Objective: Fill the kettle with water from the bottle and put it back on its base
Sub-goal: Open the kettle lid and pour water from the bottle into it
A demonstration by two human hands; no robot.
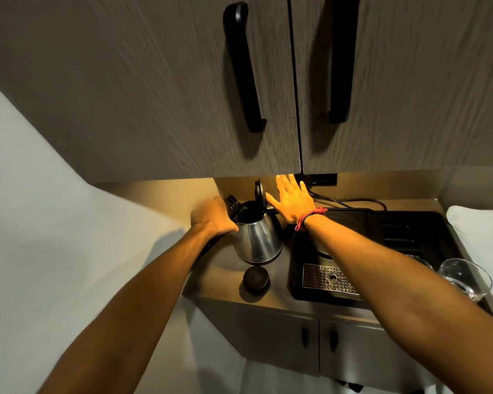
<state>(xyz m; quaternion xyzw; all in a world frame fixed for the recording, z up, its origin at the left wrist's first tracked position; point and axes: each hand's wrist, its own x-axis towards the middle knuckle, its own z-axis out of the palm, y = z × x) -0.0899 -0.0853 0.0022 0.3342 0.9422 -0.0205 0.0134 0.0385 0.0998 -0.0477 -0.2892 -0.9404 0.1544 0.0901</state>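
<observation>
A steel kettle stands on the wooden counter with its lid flipped up. My left hand grips a dark bottle, tilted so its mouth sits at the kettle's open top. My right hand is flat with fingers spread, just behind and right of the kettle, over its black handle, holding nothing. A round dark cap lies on the counter in front of the kettle. The kettle's base is mostly hidden under my right forearm, on the black tray.
The tray has a perforated metal grate near its front edge, and clear glasses stand at its right. A power cord runs along the back. Upper cabinet doors with black handles hang low overhead. A white wall borders the left.
</observation>
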